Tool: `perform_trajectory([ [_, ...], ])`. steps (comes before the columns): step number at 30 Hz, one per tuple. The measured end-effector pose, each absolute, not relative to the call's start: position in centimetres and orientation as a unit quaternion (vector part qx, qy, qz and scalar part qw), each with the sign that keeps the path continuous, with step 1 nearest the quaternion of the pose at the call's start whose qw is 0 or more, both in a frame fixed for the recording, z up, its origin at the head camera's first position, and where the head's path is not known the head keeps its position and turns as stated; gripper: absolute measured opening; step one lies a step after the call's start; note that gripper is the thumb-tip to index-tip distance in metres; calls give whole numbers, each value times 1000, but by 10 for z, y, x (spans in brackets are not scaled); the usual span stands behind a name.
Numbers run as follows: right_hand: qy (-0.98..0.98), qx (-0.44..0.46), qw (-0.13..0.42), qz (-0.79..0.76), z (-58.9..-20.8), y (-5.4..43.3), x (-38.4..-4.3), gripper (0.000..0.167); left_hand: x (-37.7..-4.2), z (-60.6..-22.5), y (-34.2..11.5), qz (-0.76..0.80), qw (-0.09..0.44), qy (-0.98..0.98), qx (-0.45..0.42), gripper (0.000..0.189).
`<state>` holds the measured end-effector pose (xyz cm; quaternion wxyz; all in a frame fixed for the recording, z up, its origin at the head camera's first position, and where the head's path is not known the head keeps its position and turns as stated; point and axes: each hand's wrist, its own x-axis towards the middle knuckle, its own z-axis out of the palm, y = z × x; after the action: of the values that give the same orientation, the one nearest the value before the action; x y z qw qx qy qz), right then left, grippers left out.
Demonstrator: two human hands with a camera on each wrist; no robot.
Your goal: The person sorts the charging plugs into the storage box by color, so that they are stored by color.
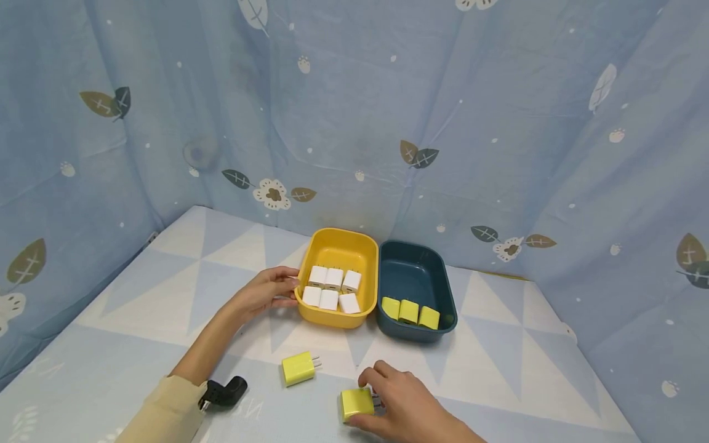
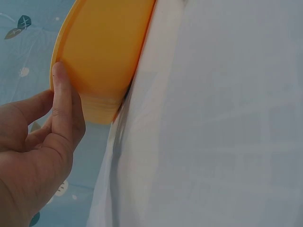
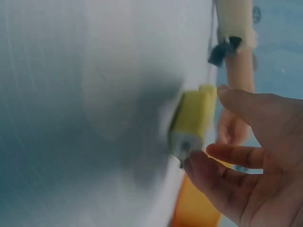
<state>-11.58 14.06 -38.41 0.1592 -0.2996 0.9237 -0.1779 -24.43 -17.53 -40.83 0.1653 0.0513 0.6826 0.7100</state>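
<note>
My left hand (image 1: 267,289) touches the left side of a yellow plastic basin (image 1: 340,319), its fingertips at the rim. In the left wrist view, one extended finger (image 2: 61,101) lies against the basin's outer wall. Several white charger plugs (image 1: 333,279) sit in that basin. On the table in front, my right hand (image 1: 407,400) has thumb and fingers spread around a yellow charger plug (image 1: 356,403), whose prongs point toward the palm. Another yellow plug (image 1: 298,368) lies to its left, prongs to the right.
A dark blue basin (image 1: 416,333) stands right beside the yellow one, with three yellow plugs (image 1: 408,311) near its front wall. A black device (image 1: 224,392) is at my left sleeve. Behind the table hangs a blue patterned curtain (image 1: 343,111).
</note>
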Motion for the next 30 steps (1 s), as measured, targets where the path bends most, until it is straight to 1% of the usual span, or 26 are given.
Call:
perform_trajectory([
  [4,924,-320,136,-159,-393,136,-113,48,-245,-408,-176,712,164,681,52,47],
  [9,930,-319,115,-140,-396,130,-113,48,-245,-409,-176,714,166,679,49,47],
  [13,930,-318,124,-137,-395,126,-112,43,-245,-410,-177,716,166,676,51,46],
  [20,915,-360,114,-142,-394,126,-111,31,-245,-410,-176,712,165,680,49,47],
  [24,908,-365,130,-159,-393,130,-112,31,-245,-409,-176,710,165,683,50,47],
  [30,901,-353,167,-188,-394,136,-114,37,-245,-409,-176,710,167,682,53,47],
])
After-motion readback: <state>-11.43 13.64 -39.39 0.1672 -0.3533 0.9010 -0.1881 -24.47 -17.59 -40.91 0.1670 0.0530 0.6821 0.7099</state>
